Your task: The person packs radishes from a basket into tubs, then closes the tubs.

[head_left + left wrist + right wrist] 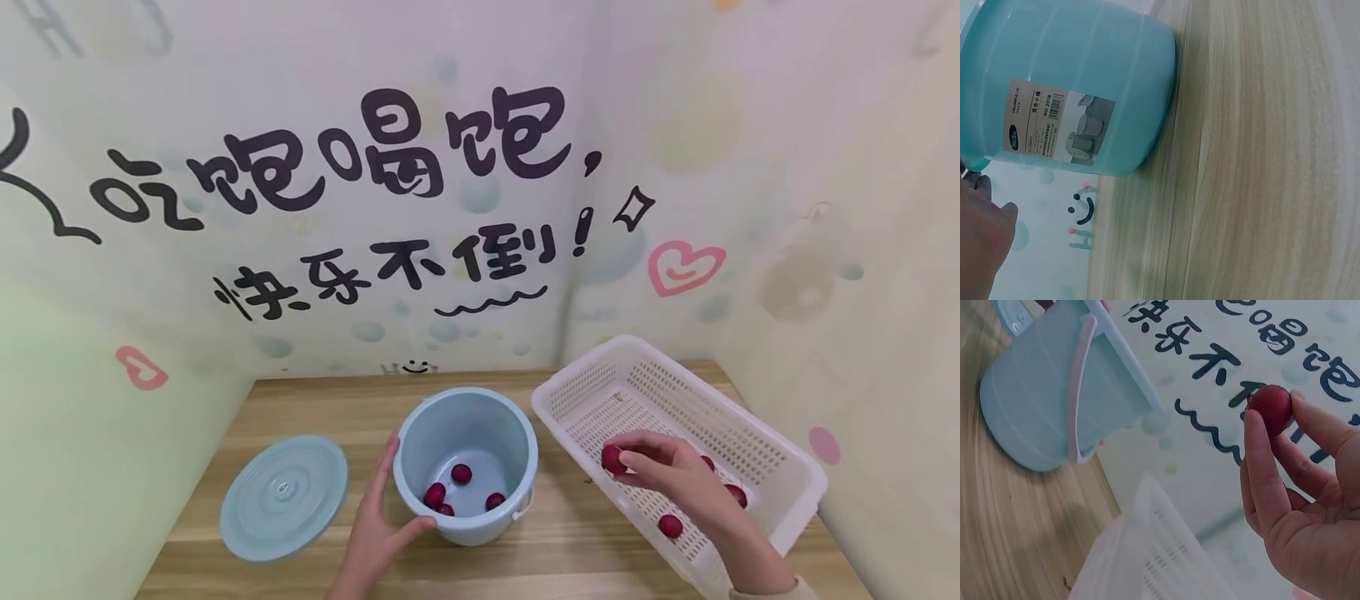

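A light blue bucket [465,417] stands upright on the wooden table with several dark red plums [461,474] at its bottom. My left hand [378,525] rests against the bucket's left side, fingers straight along the rim and thumb spread toward the front. In the left wrist view only part of this hand [985,231] shows, beside the rim. Over the white basket [600,375], my right hand [678,475] pinches one plum [1271,409] between thumb and fingers. More plums [671,526] lie in the basket, some partly hidden by the right hand and wrist.
A round blue lid [285,497] lies on the table [360,400] left of the bucket. The bucket's pale handle [1079,394] hangs down its side. Walls with printed writing and drawings [502,262] stand behind the table and at both sides.
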Demonstrator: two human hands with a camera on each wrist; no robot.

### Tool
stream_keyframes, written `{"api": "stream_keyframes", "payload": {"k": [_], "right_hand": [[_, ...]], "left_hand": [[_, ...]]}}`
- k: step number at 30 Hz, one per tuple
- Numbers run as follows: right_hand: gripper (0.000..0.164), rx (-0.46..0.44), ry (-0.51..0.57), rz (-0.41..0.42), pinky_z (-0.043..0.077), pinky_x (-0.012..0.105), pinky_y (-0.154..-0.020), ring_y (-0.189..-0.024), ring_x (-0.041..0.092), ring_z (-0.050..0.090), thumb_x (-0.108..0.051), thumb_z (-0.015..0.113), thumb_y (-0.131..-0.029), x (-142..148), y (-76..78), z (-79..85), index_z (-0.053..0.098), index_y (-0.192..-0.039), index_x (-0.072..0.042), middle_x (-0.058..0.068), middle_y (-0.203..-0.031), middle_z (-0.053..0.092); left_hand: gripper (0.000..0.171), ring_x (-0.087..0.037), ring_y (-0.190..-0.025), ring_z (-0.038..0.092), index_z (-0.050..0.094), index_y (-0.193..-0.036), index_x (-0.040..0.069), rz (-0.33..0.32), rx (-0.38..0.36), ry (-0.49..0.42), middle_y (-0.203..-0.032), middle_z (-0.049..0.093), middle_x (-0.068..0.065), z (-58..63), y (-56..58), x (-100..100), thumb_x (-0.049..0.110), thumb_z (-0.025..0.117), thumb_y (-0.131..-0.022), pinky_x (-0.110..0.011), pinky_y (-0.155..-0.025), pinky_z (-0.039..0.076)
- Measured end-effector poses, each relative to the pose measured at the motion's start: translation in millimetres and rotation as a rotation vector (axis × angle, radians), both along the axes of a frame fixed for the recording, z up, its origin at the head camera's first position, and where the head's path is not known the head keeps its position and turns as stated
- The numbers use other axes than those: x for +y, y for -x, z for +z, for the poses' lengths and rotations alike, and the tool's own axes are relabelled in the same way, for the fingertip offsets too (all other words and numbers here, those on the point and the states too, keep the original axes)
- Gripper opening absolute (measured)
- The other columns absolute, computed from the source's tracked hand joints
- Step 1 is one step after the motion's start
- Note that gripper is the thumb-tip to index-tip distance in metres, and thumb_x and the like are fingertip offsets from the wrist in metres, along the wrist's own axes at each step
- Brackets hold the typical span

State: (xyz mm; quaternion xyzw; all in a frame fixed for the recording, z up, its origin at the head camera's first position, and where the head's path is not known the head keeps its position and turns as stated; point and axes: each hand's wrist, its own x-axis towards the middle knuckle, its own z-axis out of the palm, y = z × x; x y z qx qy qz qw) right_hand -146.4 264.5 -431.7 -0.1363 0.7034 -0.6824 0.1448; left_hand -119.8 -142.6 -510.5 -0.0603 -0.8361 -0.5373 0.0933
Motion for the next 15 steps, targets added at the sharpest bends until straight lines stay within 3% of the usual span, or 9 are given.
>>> {"api": "stream_keyframes", "payload": {"k": [4, 11, 15], "right_hand": [[0.026, 0.014, -0.037, -0.01, 0.06, 0.027, -0.09, -0.1, 0.011, 0.071, -0.011, 0.057, -0.101, -18.3, 6.8, 6.8, 0.063, -0.123, 0.002, -0.006, -0.108, 0.073], [0.039, -0.013, -0.021, 0.001, 0.061, 0.028, -0.09, -0.098, 0.01, 0.071, -0.016, 0.062, -0.099, -59.0, 14.9, 15.6, 0.056, -0.126, 0.012, -0.005, -0.106, 0.073], [0.043, -0.035, 0.027, 0.0, 0.06, 0.026, -0.09, -0.099, 0.008, 0.071, -0.017, 0.063, -0.099, -85.2, 15.8, 11.1, 0.055, -0.127, 0.014, -0.001, -0.107, 0.074]], "left_hand": [[0.113, -0.026, -0.152, 0.022, 0.023, -0.159, 0.033, -0.005, 0.012, -0.005, -0.167, 0.021, 0.006, 2.7, 4.1, 1.1, 0.015, 0.09, -0.07, -0.072, -0.114, 0.027], [0.116, 0.002, -0.148, 0.017, 0.023, -0.159, 0.031, -0.01, 0.03, -0.003, -0.167, 0.023, 0.003, 2.6, 4.3, 1.3, 0.015, 0.091, -0.067, -0.071, -0.115, 0.027], [0.116, -0.005, -0.15, 0.018, 0.022, -0.159, 0.032, 0.001, 0.005, 0.001, -0.167, 0.022, 0.005, 0.9, -0.9, 0.2, 0.015, 0.091, -0.068, -0.073, -0.114, 0.026]]}}
